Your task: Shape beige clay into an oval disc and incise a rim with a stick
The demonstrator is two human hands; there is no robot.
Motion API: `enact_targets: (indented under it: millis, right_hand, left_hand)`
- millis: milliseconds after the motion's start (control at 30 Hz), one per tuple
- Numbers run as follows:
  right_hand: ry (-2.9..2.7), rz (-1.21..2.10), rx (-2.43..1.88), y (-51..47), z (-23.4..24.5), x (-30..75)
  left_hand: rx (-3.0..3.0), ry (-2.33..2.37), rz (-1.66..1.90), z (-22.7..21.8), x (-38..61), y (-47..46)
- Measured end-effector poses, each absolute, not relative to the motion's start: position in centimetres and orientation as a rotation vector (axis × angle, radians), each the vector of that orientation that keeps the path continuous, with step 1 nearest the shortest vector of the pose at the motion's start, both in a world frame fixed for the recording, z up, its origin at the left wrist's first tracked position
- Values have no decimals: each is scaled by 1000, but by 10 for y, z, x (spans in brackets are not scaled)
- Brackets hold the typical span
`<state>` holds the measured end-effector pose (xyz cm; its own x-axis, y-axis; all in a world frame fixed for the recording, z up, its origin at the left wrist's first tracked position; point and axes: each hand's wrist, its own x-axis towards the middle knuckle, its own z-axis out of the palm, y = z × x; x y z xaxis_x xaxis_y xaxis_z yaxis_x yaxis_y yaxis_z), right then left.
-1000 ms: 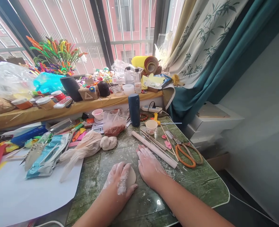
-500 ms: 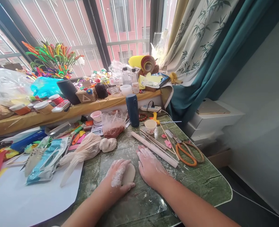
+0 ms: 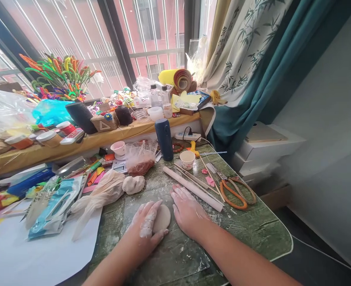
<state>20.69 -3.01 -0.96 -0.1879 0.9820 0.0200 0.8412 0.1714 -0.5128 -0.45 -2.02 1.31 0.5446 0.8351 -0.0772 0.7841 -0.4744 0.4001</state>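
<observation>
Clay disc: a flat, pale round of clay (image 3: 163, 216) lies on the table, low and just left of centre in the frame, between the two hands.
Left hand: floured left hand (image 3: 145, 227) lies palm down, fingers spread flat over the left part of the disc and gripping nothing.
Right hand: right hand (image 3: 188, 208) rests flat on the surface just right of the disc, fingers straight and together, holding nothing; whether it touches the disc's edge cannot be told.
Surface: a clear sheet (image 3: 178, 258) dusted with white powder sits under both hands, on the green marbled table (image 3: 259, 230).
Rolling pin: a pale wooden rolling pin (image 3: 193, 189) lies slantwise just above and right of the right hand's fingertips, with thin sticks (image 3: 197, 179) beside it.
Clay lump: a rough lump of the same clay (image 3: 134, 184) sits above and left of the left hand, touching a crumpled plastic bag (image 3: 101, 194).
Scissors: orange-handled scissors (image 3: 235, 193) lie at centre right.
Further up: a paper cup (image 3: 188, 159), a dark blue cylinder (image 3: 164, 139) and a bag of red-brown stuff (image 3: 139, 162) stand near the middle of the frame.
Left side: a white paper sheet (image 3: 29, 258) fills the lower left.
Top: pipe-cleaner flowers (image 3: 56, 73) at upper left, a leaf-print curtain (image 3: 247, 47) at upper right.
</observation>
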Motion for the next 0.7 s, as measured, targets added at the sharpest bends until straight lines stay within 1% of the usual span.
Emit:
enact_targets:
  millis: [133,200,300,367,433,500,600,633,700]
  right_hand:
    - [-2112,555,-1745,-31,-9,207]
    - [-2112,562,-1741,-31,-9,206]
    - [-2104,576,-1726,-30,-10,207]
    - [-2095,582,-1727,-30,-10,207]
    - [-2087,584,-1731,-31,-10,207]
    - [-2087,587,-1731,-31,-9,208]
    - [-2115,586,-1740,-31,-7,208]
    - [-2130,586,-1742,-30,-6,208]
    - [-2154,592,-1751,-29,-5,207]
  left_hand:
    - [2422,934,96,34,-15,-2]
    - [2431,993,140,32,-14,-4]
    - [2401,1410,246,13,0,-19]
    - [2406,1494,289,2,11,-27]
    - [2434,1441,353,-1,16,-29]
    - [2463,1287,400,4,14,-25]
    - [2474,1020,325,16,5,-15]
    - [2470,997,295,17,4,-14]
    - [2456,1178,309,14,5,-15]
